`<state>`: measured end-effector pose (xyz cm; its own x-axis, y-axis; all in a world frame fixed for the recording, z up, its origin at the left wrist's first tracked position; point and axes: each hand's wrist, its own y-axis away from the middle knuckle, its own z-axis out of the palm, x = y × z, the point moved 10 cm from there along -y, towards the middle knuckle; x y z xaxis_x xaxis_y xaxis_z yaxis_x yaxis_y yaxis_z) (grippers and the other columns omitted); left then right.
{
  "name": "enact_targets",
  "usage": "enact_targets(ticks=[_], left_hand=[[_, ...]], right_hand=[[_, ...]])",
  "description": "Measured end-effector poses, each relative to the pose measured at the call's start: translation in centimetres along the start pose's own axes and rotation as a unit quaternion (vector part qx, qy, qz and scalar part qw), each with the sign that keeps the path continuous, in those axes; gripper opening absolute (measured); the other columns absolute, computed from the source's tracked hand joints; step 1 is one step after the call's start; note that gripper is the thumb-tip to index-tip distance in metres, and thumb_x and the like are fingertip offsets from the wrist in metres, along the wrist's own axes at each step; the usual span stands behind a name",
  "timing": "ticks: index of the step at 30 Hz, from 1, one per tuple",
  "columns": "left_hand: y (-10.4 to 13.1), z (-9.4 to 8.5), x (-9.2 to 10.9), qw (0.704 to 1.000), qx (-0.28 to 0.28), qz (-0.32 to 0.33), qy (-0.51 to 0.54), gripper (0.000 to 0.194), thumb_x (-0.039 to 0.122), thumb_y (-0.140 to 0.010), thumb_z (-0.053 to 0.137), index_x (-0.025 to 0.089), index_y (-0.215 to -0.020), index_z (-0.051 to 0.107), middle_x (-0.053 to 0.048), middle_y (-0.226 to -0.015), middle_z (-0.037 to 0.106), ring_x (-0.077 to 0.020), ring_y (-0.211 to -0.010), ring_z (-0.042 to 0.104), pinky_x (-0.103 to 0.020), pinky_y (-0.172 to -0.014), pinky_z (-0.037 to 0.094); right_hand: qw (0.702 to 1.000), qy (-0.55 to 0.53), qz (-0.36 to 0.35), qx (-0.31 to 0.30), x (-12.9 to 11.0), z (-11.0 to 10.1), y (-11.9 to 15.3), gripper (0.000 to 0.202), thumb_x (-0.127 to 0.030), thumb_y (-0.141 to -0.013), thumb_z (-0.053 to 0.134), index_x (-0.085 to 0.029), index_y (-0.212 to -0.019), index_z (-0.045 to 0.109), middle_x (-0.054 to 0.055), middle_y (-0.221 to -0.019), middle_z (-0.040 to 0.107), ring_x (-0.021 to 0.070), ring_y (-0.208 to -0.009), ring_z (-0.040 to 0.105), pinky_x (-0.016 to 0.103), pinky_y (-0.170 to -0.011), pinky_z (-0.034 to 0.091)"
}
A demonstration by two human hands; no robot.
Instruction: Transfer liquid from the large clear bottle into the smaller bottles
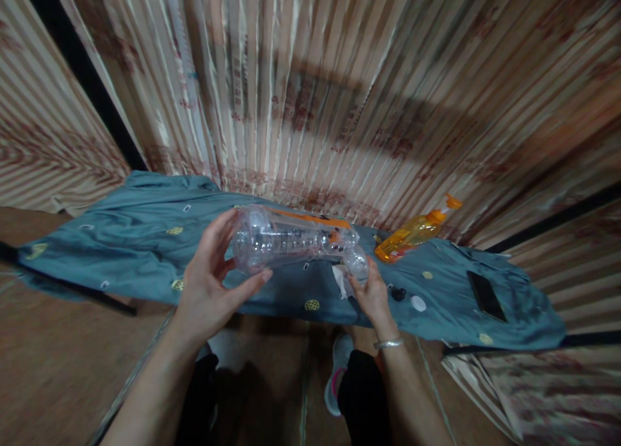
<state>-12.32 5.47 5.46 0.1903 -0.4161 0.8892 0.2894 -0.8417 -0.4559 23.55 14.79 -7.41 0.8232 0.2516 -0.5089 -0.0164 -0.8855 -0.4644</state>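
A large clear plastic bottle [291, 235] with an orange-and-clear label lies sideways in the air above the cloth-covered table. My left hand [216, 271] curves round its wide base end, fingers behind and thumb along the underside. At the narrower end, my right hand [372, 294] grips the bottle near its neck. A white piece of paper or tissue [342, 281] shows beside the right fingertips; whether they touch it I cannot tell. Just right of that hand are a small black object [398, 294] and a white round disc [418, 303].
The narrow table wears a teal patterned cloth [145, 239]. An orange pump bottle [410, 235] stands tilted in view at the back right, with a dark phone [486, 296] farther right. Pleated curtains [315, 96] hang close behind; dark poles [87, 77] flank the table.
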Motion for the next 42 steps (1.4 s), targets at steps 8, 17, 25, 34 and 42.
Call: enact_targets(ticks=[8, 17, 25, 34, 42], left_hand=[[-0.22, 0.0, 0.07, 1.0, -0.002, 0.0, 0.005, 0.093, 0.036, -0.06, 0.092, 0.029, -0.143, 0.049, -0.011, -0.147, 0.059, -0.033, -0.139, 0.054, -0.037, -0.086, 0.065], [-0.11, 0.43, 0.25, 1.0, -0.006, -0.012, 0.009, 0.092, 0.033, -0.059, 0.092, 0.031, -0.142, 0.051, -0.01, -0.148, 0.058, -0.0325, -0.139, 0.055, -0.038, -0.089, 0.064], [-0.12, 0.57, 0.23, 1.0, -0.013, -0.015, 0.01, 0.091, 0.034, -0.061, 0.091, 0.028, -0.142, 0.051, -0.011, -0.149, 0.057, -0.0336, -0.14, 0.053, -0.038, -0.088, 0.065], [-0.07, 0.47, -0.05, 1.0, -0.009, -0.021, 0.0, 0.091, 0.034, -0.06, 0.091, 0.029, -0.142, 0.051, -0.011, -0.149, 0.057, -0.0339, -0.139, 0.054, -0.037, -0.087, 0.065], [-0.11, 0.59, -0.01, 1.0, -0.016, -0.021, 0.003, 0.092, 0.035, -0.061, 0.091, 0.03, -0.143, 0.05, -0.011, -0.149, 0.057, -0.0341, -0.139, 0.054, -0.039, -0.088, 0.065]], right_hand=[[1.0, -0.004, -0.004, 0.001, 0.1, -0.01, -0.04, 0.06, -0.042, -0.089, 0.057, -0.013, -0.141, 0.048, 0.019, -0.127, 0.068, 0.0313, -0.112, 0.067, 0.047, -0.096, 0.056], [1.0, -0.014, -0.004, -0.005, 0.08, -0.2, -0.08, 0.06, -0.043, -0.089, 0.057, -0.012, -0.141, 0.048, 0.02, -0.125, 0.068, 0.0314, -0.109, 0.068, 0.048, -0.095, 0.056], [1.0, -0.017, -0.011, 0.003, -0.14, -0.34, -0.05, 0.059, -0.045, -0.091, 0.055, -0.012, -0.14, 0.048, 0.02, -0.127, 0.067, 0.0322, -0.114, 0.067, 0.049, -0.097, 0.055], [1.0, -0.016, -0.017, 0.01, -0.03, -0.31, 0.03, 0.059, -0.043, -0.091, 0.057, -0.014, -0.141, 0.048, 0.019, -0.128, 0.067, 0.0314, -0.113, 0.067, 0.048, -0.097, 0.055], [1.0, -0.008, -0.023, 0.006, -0.19, -0.3, -0.02, 0.059, -0.044, -0.092, 0.056, -0.014, -0.141, 0.048, 0.018, -0.126, 0.068, 0.0304, -0.11, 0.068, 0.047, -0.094, 0.056]])
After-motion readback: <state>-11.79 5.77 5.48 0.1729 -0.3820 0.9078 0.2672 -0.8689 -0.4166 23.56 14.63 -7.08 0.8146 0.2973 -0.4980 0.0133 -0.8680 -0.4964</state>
